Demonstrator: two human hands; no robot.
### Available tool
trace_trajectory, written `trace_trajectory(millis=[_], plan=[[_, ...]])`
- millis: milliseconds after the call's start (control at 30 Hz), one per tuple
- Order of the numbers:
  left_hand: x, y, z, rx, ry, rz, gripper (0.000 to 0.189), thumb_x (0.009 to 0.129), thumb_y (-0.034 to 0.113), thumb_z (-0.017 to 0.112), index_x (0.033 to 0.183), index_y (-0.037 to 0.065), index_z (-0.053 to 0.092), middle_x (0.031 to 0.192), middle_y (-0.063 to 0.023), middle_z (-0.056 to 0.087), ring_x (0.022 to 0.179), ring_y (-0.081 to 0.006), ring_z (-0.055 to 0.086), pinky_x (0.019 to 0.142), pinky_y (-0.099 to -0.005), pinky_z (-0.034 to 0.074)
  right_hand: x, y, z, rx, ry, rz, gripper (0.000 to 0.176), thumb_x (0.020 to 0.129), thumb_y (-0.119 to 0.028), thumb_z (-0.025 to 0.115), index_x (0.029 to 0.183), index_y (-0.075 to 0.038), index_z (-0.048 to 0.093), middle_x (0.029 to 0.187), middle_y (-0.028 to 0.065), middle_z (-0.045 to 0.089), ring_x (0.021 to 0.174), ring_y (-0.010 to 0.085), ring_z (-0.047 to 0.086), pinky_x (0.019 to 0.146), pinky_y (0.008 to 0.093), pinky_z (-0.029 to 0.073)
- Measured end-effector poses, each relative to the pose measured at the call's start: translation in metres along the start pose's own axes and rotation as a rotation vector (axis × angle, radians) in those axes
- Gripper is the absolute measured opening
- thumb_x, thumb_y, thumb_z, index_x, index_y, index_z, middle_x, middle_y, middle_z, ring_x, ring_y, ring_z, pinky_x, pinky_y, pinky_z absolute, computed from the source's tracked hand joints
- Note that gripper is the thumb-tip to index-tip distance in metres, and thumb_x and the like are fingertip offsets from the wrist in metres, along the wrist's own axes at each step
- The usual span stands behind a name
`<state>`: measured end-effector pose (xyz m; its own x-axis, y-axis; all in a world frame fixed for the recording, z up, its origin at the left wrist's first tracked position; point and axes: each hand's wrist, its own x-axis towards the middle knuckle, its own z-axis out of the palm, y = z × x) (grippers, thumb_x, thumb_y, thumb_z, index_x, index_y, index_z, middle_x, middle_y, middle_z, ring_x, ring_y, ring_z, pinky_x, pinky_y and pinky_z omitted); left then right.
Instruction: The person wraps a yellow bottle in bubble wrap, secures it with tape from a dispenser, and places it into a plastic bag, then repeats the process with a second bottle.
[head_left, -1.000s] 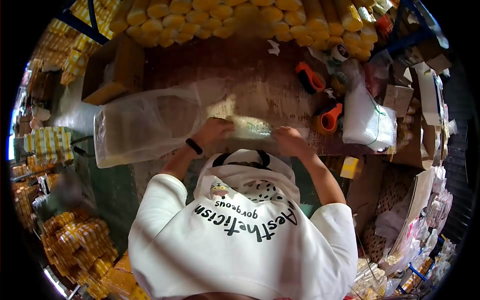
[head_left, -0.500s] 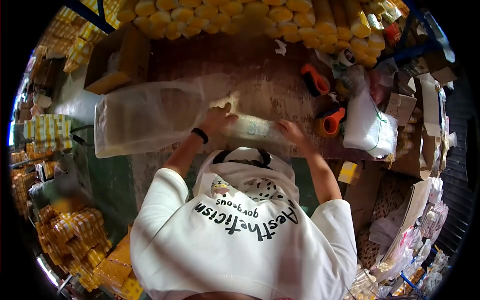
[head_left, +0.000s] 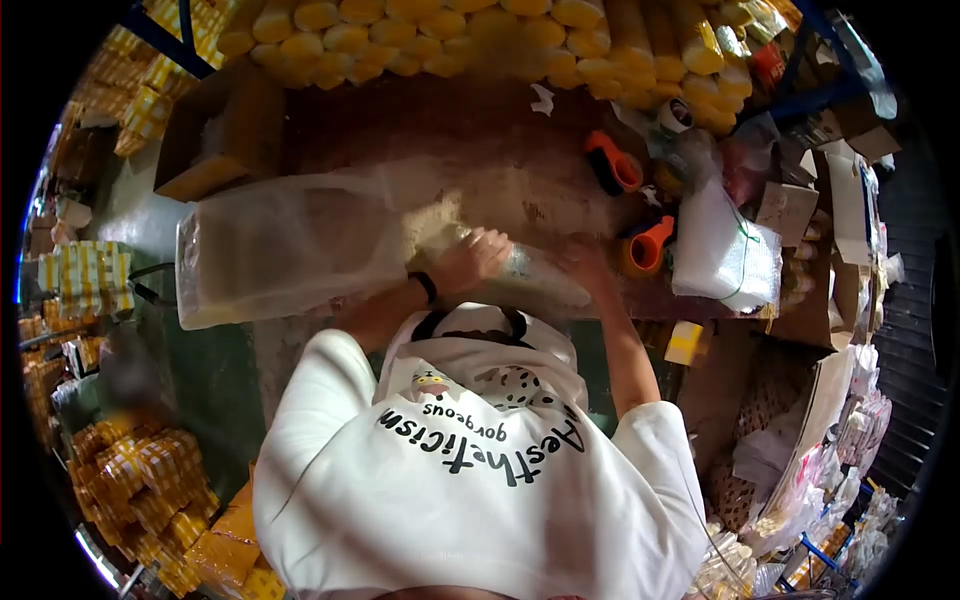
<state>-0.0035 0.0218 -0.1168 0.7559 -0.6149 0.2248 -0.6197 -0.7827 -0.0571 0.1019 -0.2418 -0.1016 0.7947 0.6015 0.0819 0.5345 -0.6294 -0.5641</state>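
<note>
A translucent plastic sheet (head_left: pixel 290 240) spreads over the left part of the table. To its right, in front of my body, lies a package (head_left: pixel 540 280) in shiny clear wrap; what is inside cannot be made out. My left hand (head_left: pixel 475 258), with a black band at the wrist, rests on the left part of this package, fingers laid flat over it. At its right end is my right hand (head_left: pixel 585 262), fingers bent over the far edge and partly in shadow, holding the wrap.
Two orange tape dispensers (head_left: pixel 648 246) and a bubble-wrapped bundle (head_left: pixel 725 250) stand on the right. At the back left is an open cardboard box (head_left: pixel 220 135). Yellow-ended rolls (head_left: pixel 400 40) are stacked along the back. Yellow packages (head_left: pixel 145 465) are piled at lower left.
My left hand has moved right and toward my body onto the wrapped package, and its fingers now lie over it. The package's right end has come nearer to me.
</note>
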Motion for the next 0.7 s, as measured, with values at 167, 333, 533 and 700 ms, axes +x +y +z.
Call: trace_trajectory(millis=[167,333,533,700], plan=[[0.028,-0.054,-0.009,-0.15,-0.12,0.141,0.056,0.088,0.004,0.048,0.14,0.018,0.034,0.149,-0.0035,0.026,0.134,-0.0257,0.031,0.113,-0.0436,0.023,-0.042,0.009,0.036,0.032,-0.282,0.282,0.037,0.09,-0.04,0.052,0.103,-0.007,0.064,0.098,0.0163,0.065,0.087,0.0318,0.062,0.079,0.0397,0.048],[0.065,-0.055,-0.016,-0.281,-0.166,-0.101,0.039,0.084,0.012,0.053,0.123,0.019,0.055,0.139,-0.0099,0.039,0.121,-0.0345,0.04,0.102,-0.0395,0.037,-0.046,-0.063,0.072,0.289,-0.185,0.353,0.029,0.094,-0.03,0.047,0.1,-0.005,0.062,0.095,0.0171,0.064,0.083,0.0333,0.062,0.075,0.041,0.048],[0.048,-0.035,-0.004,-0.23,-0.034,-0.123,0.046,0.079,0.015,0.063,0.124,0.011,0.055,0.15,-0.0073,0.024,0.133,-0.0365,0.026,0.108,-0.0452,0.031,-0.027,-0.059,0.07,0.318,0.109,0.14,0.021,0.088,-0.021,0.059,0.091,-0.001,0.063,0.084,0.0141,0.064,0.075,0.0267,0.062,0.071,0.0357,0.05],[0.04,-0.018,-0.014,-0.121,-0.125,-0.1,0.058,0.077,0.013,0.063,0.133,0.016,0.048,0.151,-0.0092,0.021,0.137,-0.0379,0.019,0.112,-0.054,0.019,-0.009,0.074,-0.015,-0.234,0.618,0.851,0.039,0.086,-0.04,0.058,0.091,-0.002,0.062,0.088,0.0126,0.063,0.078,0.0276,0.061,0.072,0.0415,0.05]])
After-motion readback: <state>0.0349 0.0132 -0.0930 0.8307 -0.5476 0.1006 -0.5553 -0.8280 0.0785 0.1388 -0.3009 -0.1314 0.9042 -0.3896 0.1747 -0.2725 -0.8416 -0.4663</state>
